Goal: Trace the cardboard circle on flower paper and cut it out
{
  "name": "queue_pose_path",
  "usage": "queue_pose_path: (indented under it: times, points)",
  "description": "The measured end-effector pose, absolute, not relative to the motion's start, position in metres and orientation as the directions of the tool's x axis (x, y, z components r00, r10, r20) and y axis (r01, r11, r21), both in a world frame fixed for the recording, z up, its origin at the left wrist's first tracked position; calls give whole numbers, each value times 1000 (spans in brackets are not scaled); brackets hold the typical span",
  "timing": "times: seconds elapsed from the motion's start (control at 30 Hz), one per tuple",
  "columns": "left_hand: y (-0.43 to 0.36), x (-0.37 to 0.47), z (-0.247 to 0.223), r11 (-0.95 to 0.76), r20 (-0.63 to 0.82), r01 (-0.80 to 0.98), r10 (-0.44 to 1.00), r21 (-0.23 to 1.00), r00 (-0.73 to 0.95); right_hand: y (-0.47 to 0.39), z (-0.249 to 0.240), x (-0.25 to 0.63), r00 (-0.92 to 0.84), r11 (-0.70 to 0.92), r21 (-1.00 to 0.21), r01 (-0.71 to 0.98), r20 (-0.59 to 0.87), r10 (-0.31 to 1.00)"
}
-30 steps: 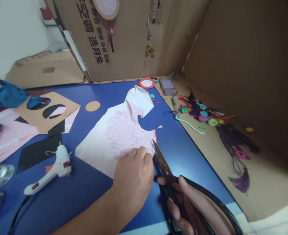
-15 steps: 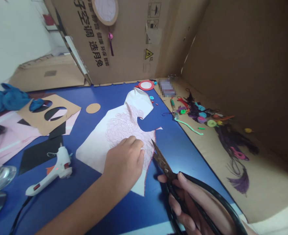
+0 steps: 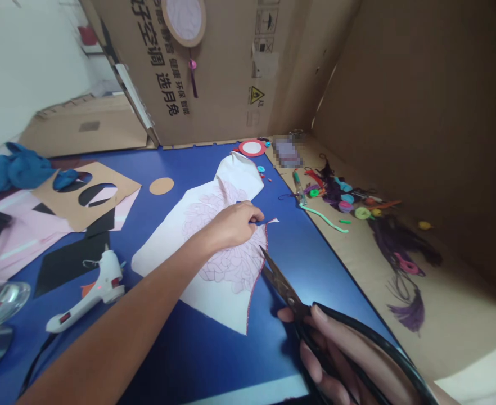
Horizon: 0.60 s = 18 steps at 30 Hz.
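White fabric (image 3: pixel 226 287) with a pale purple flower print lies on the blue table, its right edge trimmed in red and a curved notch cut near its upper right. Over that notch rests my left hand (image 3: pixel 239 222), fingers curled together at the cloth's edge; what is between the fingertips is too small to tell. My right hand (image 3: pixel 332 349) is wrapped round the black handles of the scissors (image 3: pixel 288 292). The rusty blades are slightly parted, with their tips beside the fabric's red edge.
At left are a white glue gun (image 3: pixel 104 281), black sheets (image 3: pixel 66 264), a card with round holes (image 3: pixel 125 188) and blue cloth (image 3: pixel 20 169). A tan disc (image 3: pixel 161 186) lies behind the fabric. Tassels (image 3: pixel 408 312) and buttons lie right. Cardboard walls (image 3: pixel 222 73) stand behind.
My left hand has moved away from me and slightly right, from the middle of the print to the notch. The scissors have shifted slightly right and down.
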<state>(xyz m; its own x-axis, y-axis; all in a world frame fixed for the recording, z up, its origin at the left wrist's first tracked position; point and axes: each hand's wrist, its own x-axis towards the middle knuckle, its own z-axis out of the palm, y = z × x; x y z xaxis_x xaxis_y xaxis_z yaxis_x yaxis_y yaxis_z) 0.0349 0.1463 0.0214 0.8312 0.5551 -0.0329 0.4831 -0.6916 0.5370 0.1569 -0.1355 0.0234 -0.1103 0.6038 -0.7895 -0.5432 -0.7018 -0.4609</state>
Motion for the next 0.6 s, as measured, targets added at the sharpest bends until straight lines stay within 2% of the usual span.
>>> queue_pose_path:
  times: [0.1,0.33,0.43,0.6]
  points:
    - [151,40,23,-659,-23,490,583,571,812,-142,22,159,-104,-689,-483,-541,-774,625]
    - [126,21,38,-492,-48,614,755,617,654,-138,31,159,-87,-690,-486,-537,-781,618]
    - [108,6,36,-512,-20,641,773,572,634,-133,34,159,-79,-691,-507,-515,-775,627]
    - [84,-10,23,-608,46,603,723,516,689,-125,38,163,-59,-679,-552,-484,-754,655]
